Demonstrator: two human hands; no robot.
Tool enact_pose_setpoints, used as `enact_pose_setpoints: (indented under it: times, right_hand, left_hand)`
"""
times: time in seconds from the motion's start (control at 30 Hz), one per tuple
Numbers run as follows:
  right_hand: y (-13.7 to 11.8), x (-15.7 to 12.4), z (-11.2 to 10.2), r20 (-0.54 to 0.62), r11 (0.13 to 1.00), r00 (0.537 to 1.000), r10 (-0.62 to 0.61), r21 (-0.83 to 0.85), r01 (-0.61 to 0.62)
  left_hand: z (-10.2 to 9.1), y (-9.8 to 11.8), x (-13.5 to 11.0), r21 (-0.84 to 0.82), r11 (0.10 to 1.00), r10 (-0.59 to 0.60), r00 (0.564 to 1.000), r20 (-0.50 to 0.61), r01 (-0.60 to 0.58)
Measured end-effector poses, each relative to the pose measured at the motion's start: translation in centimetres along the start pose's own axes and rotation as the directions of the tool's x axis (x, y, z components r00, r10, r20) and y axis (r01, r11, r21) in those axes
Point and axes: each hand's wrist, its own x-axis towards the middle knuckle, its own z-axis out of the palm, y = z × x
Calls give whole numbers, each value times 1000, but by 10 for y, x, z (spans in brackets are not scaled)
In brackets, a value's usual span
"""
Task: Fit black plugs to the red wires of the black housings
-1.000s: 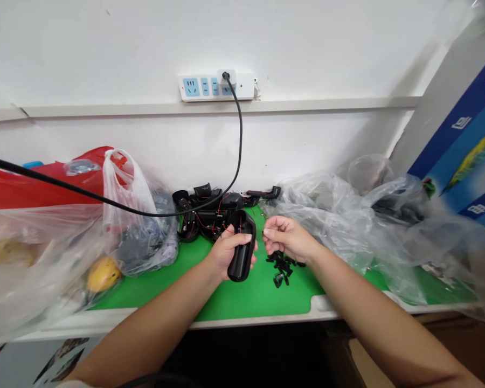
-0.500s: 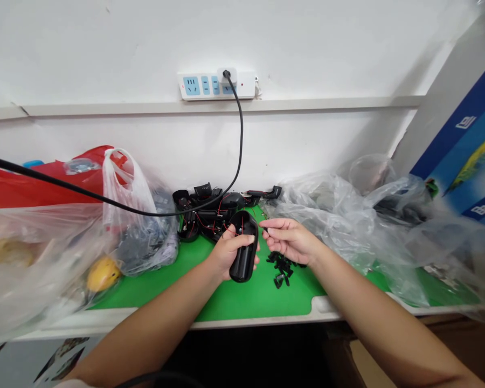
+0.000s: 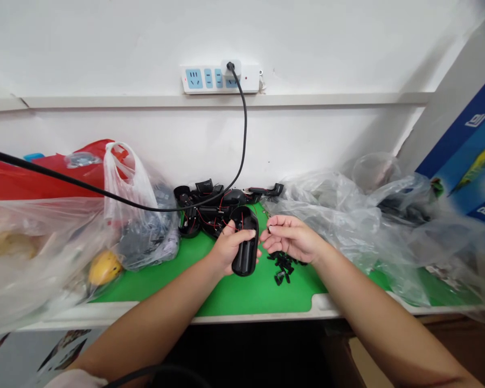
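The left hand [image 3: 229, 248] keeps a firm grip around a black plastic housing [image 3: 244, 260]; just beside it, the right hand [image 3: 290, 238] pinches a small black part [image 3: 269, 229].

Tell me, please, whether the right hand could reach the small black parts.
Probably yes: the right hand is near the small black parts, nothing visibly between, though its fingertips seem to pinch something dark.

On the green-topped bench [image 3: 222, 299] sit wired black housings [image 3: 210, 213]; front-right of them lie small black pieces [image 3: 283, 264], right of them clear plastic bags [image 3: 333, 218], left a filled bag [image 3: 147, 240].
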Motion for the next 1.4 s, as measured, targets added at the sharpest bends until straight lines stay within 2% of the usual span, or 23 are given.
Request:
enact_pose_setpoints:
  times: [0.1,0.23,0.4,0.67,1.07,1.3,1.4]
  right_hand:
    - [4,1,5,-21,999,999,-28,21,28]
    - [12,4,8,-44,998,999,-6,55,9]
    - [16,6,7,-131,997,991,-24,66,33]
    - [18,5,9,-171,999,984,-41,6,43]
    - [21,6,13,-209,998,976,-59,-8,59]
    - [21,6,16,-262,997,963,-67,-54,55]
    - [23,7,18,-309,990,946,-97,-131,59]
  left_hand:
    - [0,-1,1,-3,1000,3,1000,-6,-3]
    - [3,-2,2,-18,1000,10,1000,-14,-10]
    - [7,-2,2,-59,998,5,1000,-23,-6]
    - [8,0,1,-2,998,65,998,-20,-65]
    - [9,0,-1,25,996,90,994,-66,-89]
    - [6,-4,2,64,984,168,984,-63,-164]
    - [6,-4,3,72,978,202,977,-70,-198]
